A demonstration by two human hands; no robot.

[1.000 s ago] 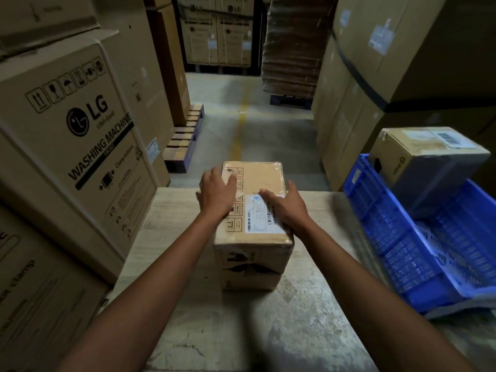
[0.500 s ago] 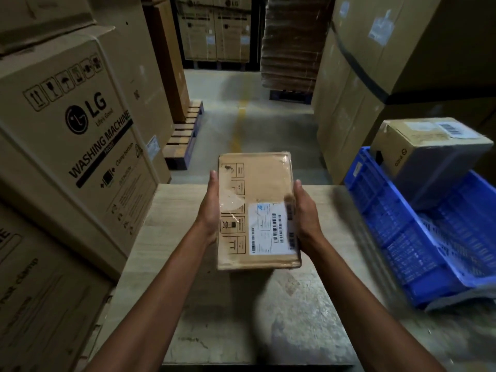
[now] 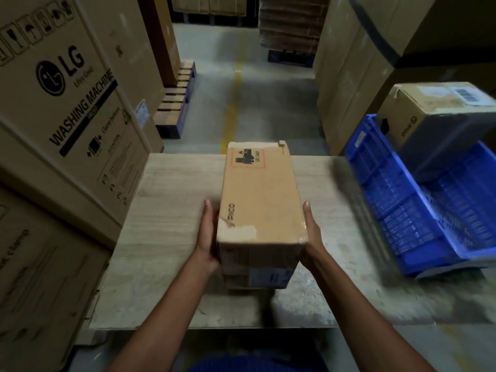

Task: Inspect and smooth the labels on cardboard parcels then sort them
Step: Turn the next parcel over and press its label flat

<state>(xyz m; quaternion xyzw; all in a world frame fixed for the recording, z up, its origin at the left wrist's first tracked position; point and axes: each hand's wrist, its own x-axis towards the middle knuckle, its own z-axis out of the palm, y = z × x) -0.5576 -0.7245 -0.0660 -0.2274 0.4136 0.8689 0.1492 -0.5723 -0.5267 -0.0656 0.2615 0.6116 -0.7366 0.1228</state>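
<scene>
Hands gripped the cardboard parcel (image 3: 261, 194) at the centre of the frame: the left hand (image 3: 208, 234) pressed flat on its left side, the right hand (image 3: 311, 232) on its right side, both clamping it above the table (image 3: 171, 210). Its white label (image 3: 269, 277) faced the camera on the lower front side, blurred, perhaps slightly wrinkled. At the right edge, a blue crate (image 3: 397, 200) held another box (image 3: 440, 116).

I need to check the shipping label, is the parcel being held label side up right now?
No. The parcel shows a plain face on top; the white label sits on the side facing the person, low and shadowed.
</scene>
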